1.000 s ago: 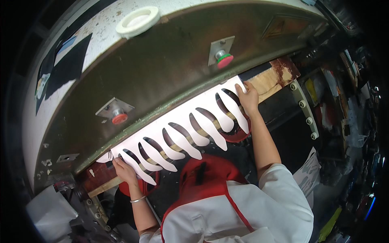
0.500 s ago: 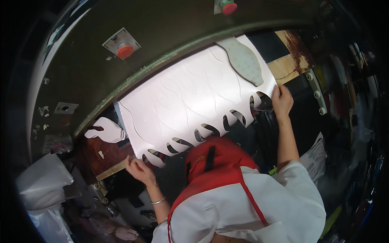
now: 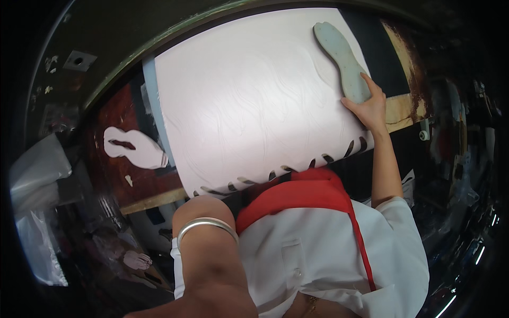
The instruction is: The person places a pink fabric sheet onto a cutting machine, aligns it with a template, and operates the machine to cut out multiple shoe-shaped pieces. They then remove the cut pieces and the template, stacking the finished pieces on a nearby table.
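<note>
A wide pale pink sheet (image 3: 238, 95) lies across the work surface, with wavy sole outlines marked in it and a row of dark cut-outs along its near edge. Upon its right side rests a grey-green, sole-shaped cutting die (image 3: 352, 79). My right hand (image 3: 371, 103) grips the near end of this die, thumb on one side and fingers on the other. Raised close to the camera at the lower edge is my left hand (image 3: 191, 307), its fingers out of the picture. A silver bangle (image 3: 207, 225) circles that forearm.
At the left, a stack of pale pink sole-shaped pieces (image 3: 135, 148) sits on a dark red board (image 3: 119, 183). A green machine beam (image 3: 122, 45) spans the far side. Clear plastic bags (image 3: 40, 164) hang at far left. My red apron (image 3: 297, 199) meets the sheet's near edge.
My right hand has left the sheet's right edge and taken hold of the die, which has turned slightly. My left hand has let go of the sheet's corner and risen toward the camera.
</note>
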`<state>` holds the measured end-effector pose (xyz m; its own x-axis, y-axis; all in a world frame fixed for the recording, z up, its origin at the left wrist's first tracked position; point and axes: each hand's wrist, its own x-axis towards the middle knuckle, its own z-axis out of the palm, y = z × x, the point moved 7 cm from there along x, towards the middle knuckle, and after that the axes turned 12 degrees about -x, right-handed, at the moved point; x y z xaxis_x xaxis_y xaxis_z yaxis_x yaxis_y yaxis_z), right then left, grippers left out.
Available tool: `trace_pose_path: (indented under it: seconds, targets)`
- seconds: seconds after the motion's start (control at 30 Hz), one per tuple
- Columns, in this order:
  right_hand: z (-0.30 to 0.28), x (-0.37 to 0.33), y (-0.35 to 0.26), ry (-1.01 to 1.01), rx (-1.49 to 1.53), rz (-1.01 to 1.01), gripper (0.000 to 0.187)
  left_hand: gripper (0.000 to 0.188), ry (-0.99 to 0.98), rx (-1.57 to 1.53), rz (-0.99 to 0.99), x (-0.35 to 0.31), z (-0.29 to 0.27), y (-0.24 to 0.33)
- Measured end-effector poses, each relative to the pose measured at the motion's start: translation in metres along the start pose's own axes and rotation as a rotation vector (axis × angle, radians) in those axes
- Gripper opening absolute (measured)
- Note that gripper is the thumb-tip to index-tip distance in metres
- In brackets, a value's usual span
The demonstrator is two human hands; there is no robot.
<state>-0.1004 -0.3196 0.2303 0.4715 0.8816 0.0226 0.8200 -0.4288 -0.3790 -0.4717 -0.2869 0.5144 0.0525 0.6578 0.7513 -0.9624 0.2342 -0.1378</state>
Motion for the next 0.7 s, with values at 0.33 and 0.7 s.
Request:
trace_pose_path:
  seconds: [0.33, 0.7]
  targets:
    - [-0.053, -0.030, 0.147, 0.361, 0.164, 0.287, 0.071, 0.019, -0.093, -0.169, -0.359, -0.044, 0.006, -0.094]
    - [0.000, -0.095, 0.087, 0.083, 0.493, -0.030, 0.064, 0.071, -0.702, 1.536, -0.828, -0.205, -0.169, -0.223]
